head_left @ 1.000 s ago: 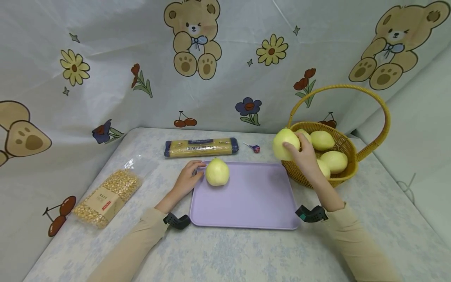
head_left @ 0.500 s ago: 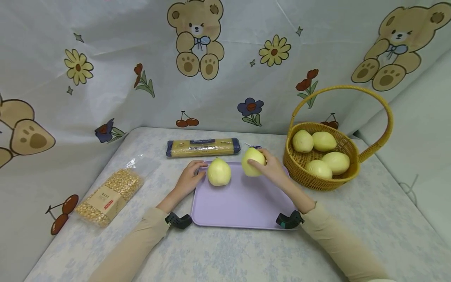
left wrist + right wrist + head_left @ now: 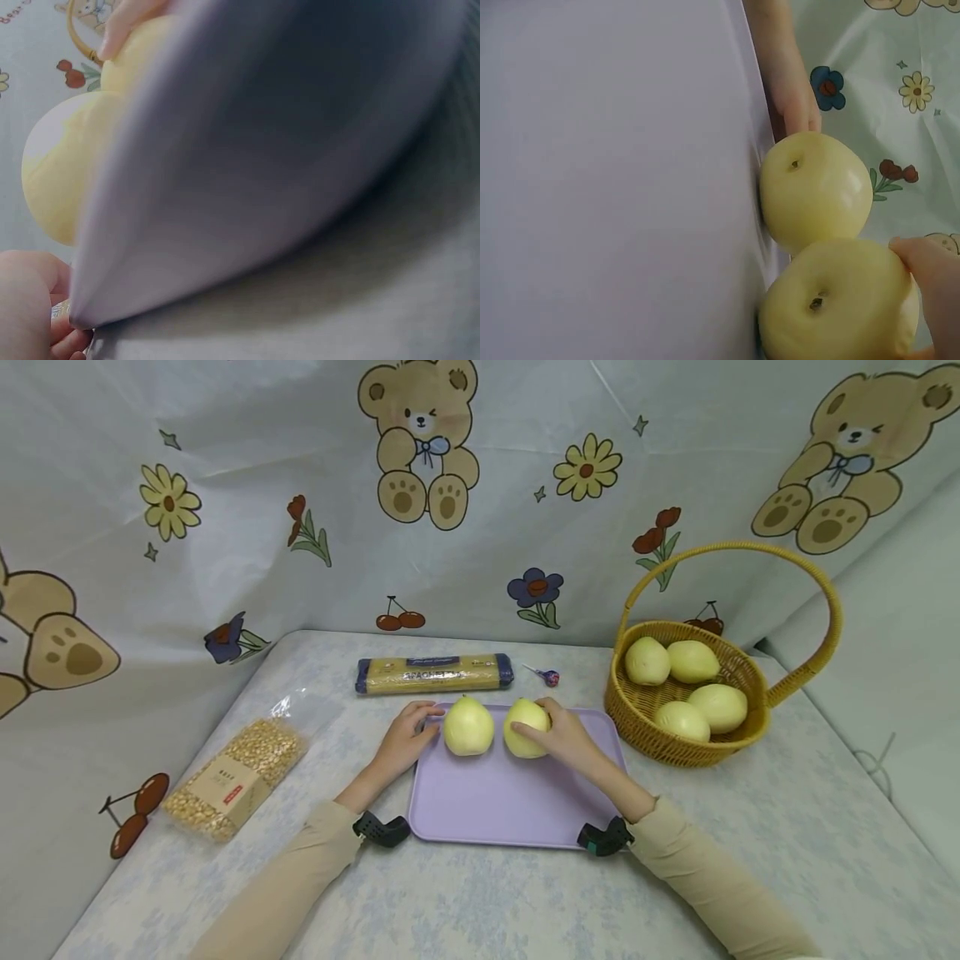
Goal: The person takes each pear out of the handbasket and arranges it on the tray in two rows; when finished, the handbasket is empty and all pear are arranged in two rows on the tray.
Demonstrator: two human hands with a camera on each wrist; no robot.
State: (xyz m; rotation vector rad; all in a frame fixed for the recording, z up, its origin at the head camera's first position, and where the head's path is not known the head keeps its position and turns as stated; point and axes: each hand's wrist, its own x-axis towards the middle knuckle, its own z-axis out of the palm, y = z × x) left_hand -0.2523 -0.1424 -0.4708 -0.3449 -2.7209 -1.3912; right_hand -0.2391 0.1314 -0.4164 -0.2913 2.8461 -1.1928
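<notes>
My right hand (image 3: 564, 737) grips a round yellow-green pear (image 3: 522, 732), thumb on its near side and fingers round its far right side. This pear sits at the back of the lilac tray (image 3: 510, 802). Just left of it stands another pear (image 3: 467, 727), stem up. In the right wrist view the held pear (image 3: 840, 304) appears close against the other pear (image 3: 814, 191). At the tray's back left corner my left hand (image 3: 403, 742) holds the rim; the left wrist view shows thumb and fingers (image 3: 71, 343) on either side of the edge.
A wicker basket (image 3: 637, 731) with a tall handle and several pale yellow fruits stands right of the tray. Behind the tray lie a spaghetti pack (image 3: 435, 674) and a lollipop (image 3: 550, 677). A bag of corn kernels (image 3: 236, 781) lies at the left.
My right hand has carried the pear left from over the basket and down onto the tray beside the other pear. The left hand has stayed at the tray's rim.
</notes>
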